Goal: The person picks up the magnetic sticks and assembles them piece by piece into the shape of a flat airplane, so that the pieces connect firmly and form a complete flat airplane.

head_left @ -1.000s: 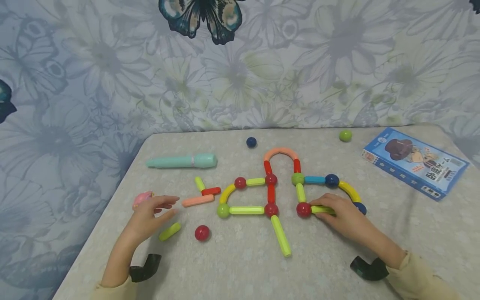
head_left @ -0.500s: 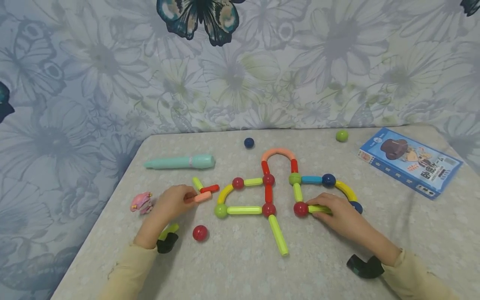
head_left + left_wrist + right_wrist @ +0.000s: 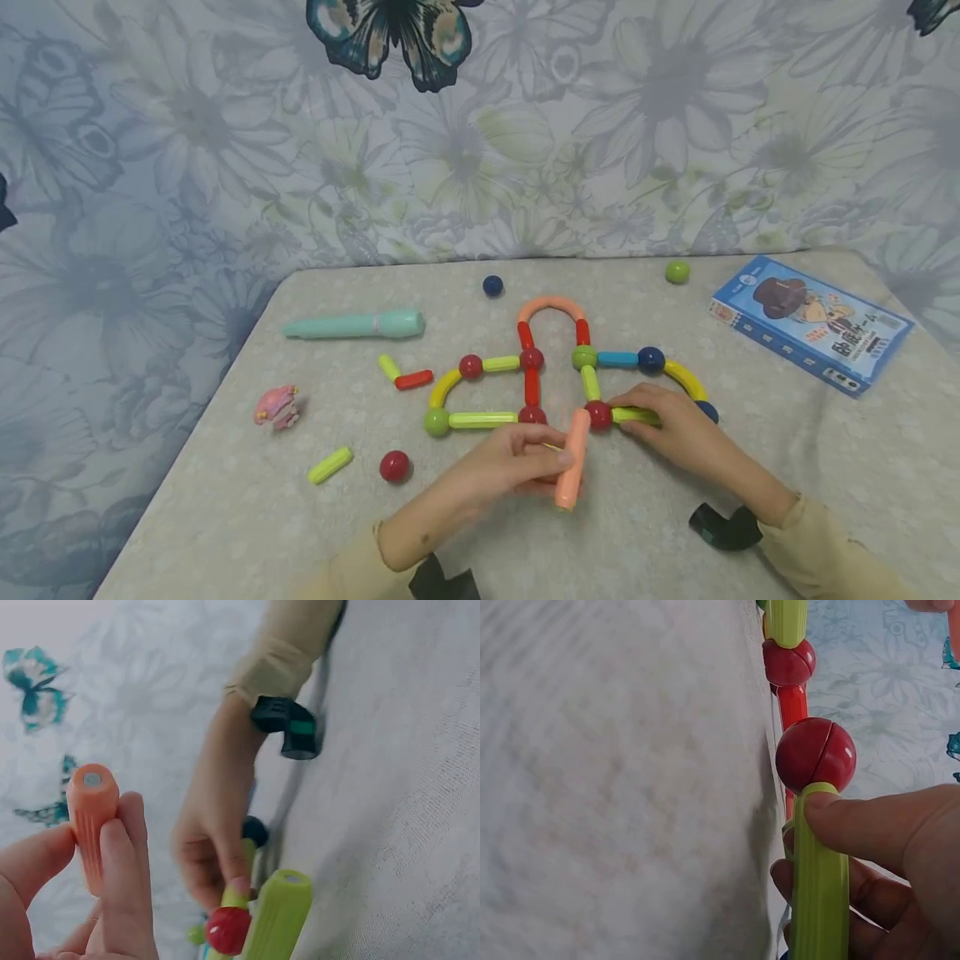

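My left hand (image 3: 510, 458) pinches a salmon-orange magnetic rod (image 3: 573, 467) between thumb and fingers, held upright over the near middle of the table. In the left wrist view the metal tip of that orange rod (image 3: 91, 825) faces the camera. With thumb and fingers my right hand (image 3: 678, 429) grips a yellow-green magnetic rod (image 3: 817, 892) whose end meets a red ball (image 3: 816, 755). Both belong to the right loop of a flat figure of rods and balls. Its left loop includes a green ball (image 3: 437, 422). The left hand hides the yellow-green rod pointing toward me.
At left lie a yellow-green rod (image 3: 330, 465), a red ball (image 3: 394, 467), a short red rod (image 3: 414, 380) and a pink figurine (image 3: 277, 407). Behind are a mint-green pen-shaped case (image 3: 354, 325), a dark blue ball (image 3: 492, 286), a green ball (image 3: 677, 272) and a blue box (image 3: 812, 323).
My left hand has reached to the orange rod on the left, picked it up and carried it right, beside the figure. My right hand keeps its grip on the yellow-green rod.
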Demonstrator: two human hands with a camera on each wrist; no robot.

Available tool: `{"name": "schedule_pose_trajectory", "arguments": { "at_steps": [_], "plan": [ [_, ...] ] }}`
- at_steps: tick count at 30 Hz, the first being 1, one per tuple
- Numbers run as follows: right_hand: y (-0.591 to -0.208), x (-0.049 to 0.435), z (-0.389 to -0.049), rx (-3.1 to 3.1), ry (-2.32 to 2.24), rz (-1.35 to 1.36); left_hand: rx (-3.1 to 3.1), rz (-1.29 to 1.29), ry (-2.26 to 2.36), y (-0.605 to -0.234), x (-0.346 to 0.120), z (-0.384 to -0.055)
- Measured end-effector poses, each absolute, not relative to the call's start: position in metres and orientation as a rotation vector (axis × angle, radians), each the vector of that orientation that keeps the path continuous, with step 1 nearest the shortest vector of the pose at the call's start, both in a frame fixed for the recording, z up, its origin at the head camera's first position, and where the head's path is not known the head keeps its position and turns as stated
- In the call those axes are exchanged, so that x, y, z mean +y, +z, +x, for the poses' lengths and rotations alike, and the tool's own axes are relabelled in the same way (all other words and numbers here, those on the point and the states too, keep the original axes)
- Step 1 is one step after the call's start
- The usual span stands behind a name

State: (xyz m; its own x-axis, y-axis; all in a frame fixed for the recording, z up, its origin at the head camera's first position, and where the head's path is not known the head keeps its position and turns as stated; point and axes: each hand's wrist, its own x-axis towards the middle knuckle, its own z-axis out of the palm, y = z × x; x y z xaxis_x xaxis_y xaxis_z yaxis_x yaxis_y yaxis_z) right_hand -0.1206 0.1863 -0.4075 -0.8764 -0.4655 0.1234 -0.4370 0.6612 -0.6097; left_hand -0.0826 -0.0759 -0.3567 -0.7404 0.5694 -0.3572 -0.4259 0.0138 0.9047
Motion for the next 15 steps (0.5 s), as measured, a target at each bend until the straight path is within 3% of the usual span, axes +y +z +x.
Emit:
{"name": "schedule_pose_trajectory", "arguments": {
  "at_steps": [5, 15],
  "plan": [
    [-0.408, 0.187, -0.121, 2.823, -1.062, -0.76, 1.526, 0.026, 1.761, -0.364, -0.047, -0.079],
    [-0.408, 0.188, -0.121, 2.818, -1.093, -0.784, 1.103, -0.381, 2.083, -0.396, 0.006, -0.012]
  ]
}}
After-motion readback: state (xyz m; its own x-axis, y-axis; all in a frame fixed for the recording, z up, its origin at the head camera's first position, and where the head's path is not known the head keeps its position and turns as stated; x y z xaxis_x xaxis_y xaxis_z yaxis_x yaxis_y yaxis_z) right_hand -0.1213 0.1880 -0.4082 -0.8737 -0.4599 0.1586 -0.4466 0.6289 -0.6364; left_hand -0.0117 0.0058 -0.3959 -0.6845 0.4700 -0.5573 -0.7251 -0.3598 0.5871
